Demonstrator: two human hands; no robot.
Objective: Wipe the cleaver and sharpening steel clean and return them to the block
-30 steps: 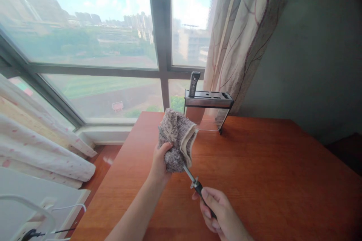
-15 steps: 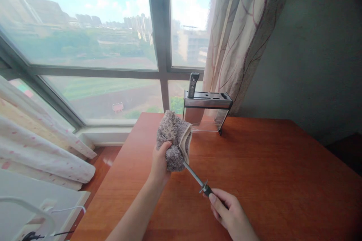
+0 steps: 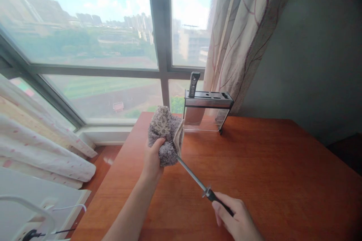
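A fuzzy grey cloth (image 3: 166, 131) with a pale hem is bunched in my left hand (image 3: 153, 158), whose thumb presses on its front. My right hand (image 3: 233, 211) is closed round the black handle of a sharpening steel (image 3: 192, 173). The steel's thin metal rod points up and left, and its far end goes into the folds of the cloth, where the tip is hidden. Both are held above the wooden table. Beyond them stands a clear-sided knife block (image 3: 209, 101) with one knife (image 3: 194, 84) upright in its left slot.
The reddish-brown wooden table (image 3: 268, 165) spreads under my hands, its left edge beside the window side. Window panes and a patterned curtain (image 3: 240, 30) rise behind the knife block. At lower left are a pale curtain (image 3: 42, 150), wall sockets and cables.
My left hand and the cloth have moved left along the rod, and more of the steel's rod shows. My right hand has shifted slightly right and down with the handle.
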